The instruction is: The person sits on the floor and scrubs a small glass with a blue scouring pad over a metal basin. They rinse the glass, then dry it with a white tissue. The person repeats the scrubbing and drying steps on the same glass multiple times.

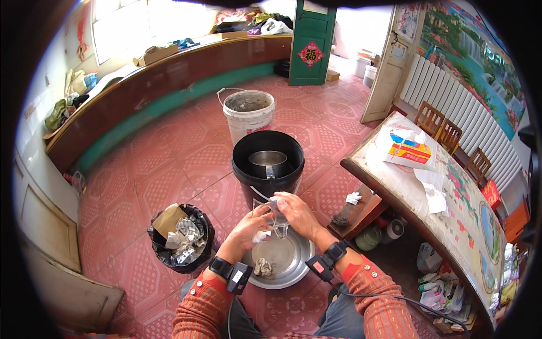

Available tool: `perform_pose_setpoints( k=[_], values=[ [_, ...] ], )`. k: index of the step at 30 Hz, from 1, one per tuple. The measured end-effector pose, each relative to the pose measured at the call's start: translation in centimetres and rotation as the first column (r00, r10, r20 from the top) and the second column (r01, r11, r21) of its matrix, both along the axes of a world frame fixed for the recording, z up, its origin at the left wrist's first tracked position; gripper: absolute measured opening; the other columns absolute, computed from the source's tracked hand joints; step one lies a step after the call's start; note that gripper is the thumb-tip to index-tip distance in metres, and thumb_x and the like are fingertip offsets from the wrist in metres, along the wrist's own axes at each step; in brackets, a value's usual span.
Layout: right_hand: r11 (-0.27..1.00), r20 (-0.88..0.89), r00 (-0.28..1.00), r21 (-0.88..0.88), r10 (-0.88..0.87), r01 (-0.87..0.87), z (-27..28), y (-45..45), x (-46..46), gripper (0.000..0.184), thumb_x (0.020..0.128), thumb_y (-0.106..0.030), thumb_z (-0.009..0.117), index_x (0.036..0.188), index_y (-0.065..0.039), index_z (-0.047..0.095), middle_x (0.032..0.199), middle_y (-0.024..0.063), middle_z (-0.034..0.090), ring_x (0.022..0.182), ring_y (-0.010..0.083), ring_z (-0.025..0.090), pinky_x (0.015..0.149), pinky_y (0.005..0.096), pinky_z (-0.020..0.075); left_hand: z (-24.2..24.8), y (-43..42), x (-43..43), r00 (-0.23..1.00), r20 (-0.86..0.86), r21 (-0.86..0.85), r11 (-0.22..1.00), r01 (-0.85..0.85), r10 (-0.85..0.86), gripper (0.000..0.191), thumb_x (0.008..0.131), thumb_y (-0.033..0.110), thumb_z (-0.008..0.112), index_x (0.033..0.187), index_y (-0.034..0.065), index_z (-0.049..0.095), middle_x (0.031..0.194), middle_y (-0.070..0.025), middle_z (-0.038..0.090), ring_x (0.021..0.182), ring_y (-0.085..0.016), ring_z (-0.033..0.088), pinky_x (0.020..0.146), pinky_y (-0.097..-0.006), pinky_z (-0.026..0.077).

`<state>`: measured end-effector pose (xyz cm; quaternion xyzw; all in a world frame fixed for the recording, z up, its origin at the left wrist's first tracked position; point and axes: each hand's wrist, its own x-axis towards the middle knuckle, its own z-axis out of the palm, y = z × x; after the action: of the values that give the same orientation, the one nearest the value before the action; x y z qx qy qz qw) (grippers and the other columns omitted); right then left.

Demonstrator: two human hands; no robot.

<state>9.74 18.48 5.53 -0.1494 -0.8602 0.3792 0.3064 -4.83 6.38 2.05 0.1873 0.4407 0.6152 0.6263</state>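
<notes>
Over the metal basin [298, 271], both my hands are on a clear glass or plastic object [279, 220]; its exact kind cannot be told. My left hand [247, 226] grips its left side and also has a crumpled white tissue [261, 236] against the palm. My right hand [298, 214] closes around the upper right side, its fingers partly covering the object. A wrung grey-beige cloth [264, 268] lies in the basin. Just beyond stands a black bucket [267, 182] with a metal ladle [268, 158] inside.
A white bucket [249, 111] stands behind the black one. At left is a black-lined trash bin [207, 248] full of crumpled waste. To the right, a table [461, 203] bears a tissue box [406, 148], and a crumpled tissue [353, 198] lies on a low wooden ledge beside it.
</notes>
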Motion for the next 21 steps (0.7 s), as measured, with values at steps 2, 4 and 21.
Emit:
perform_pose_setpoints(
  k=[2,4,21],
  values=[
    [0.99,-0.116,0.985,-0.039,0.131,-0.137,0.2,-1.1,-0.1,0.043,0.103,-0.032,0.045,0.118,0.005,0.063,0.122,0.0209,0.064,0.115,0.0369,0.059,0.1,0.0396,0.0452,0.0,0.1,0.2,0.999,-0.044,0.029,1.0,0.004,-0.003,0.064,0.083,-0.006,0.046,0.146,0.0086,0.04,0.133,-0.0103,0.051,0.076,-0.014,0.061,0.059,-0.0299,0.053],
    [0.974,-0.099,0.989,-0.188,0.113,-0.13,0.5,-1.5,-0.1,0.043,0.103,-0.032,0.045,0.118,0.005,0.063,0.122,0.0213,0.064,0.115,0.0363,0.059,0.1,0.0396,0.0454,0.1,0.1,0.7,0.995,-0.098,0.04,0.999,-0.031,0.035,0.064,0.082,-0.007,0.045,0.144,0.008,0.041,0.131,-0.0098,0.052,0.074,-0.014,0.061,0.058,-0.0292,0.053],
    [0.988,0.048,0.99,-0.074,-0.131,0.134,-0.4,-0.8,0.0,0.045,0.104,-0.036,0.041,0.143,-0.015,0.051,0.149,0.0105,0.045,0.143,0.0325,0.034,0.111,0.0484,0.0314,-0.8,-0.5,0.2,0.924,0.383,0.191,0.979,-0.077,-0.002,0.062,0.085,-0.006,0.045,0.146,0.0053,0.035,0.125,-0.0144,0.051,0.069,-0.019,0.06,0.053,-0.0289,0.048]
  ],
)
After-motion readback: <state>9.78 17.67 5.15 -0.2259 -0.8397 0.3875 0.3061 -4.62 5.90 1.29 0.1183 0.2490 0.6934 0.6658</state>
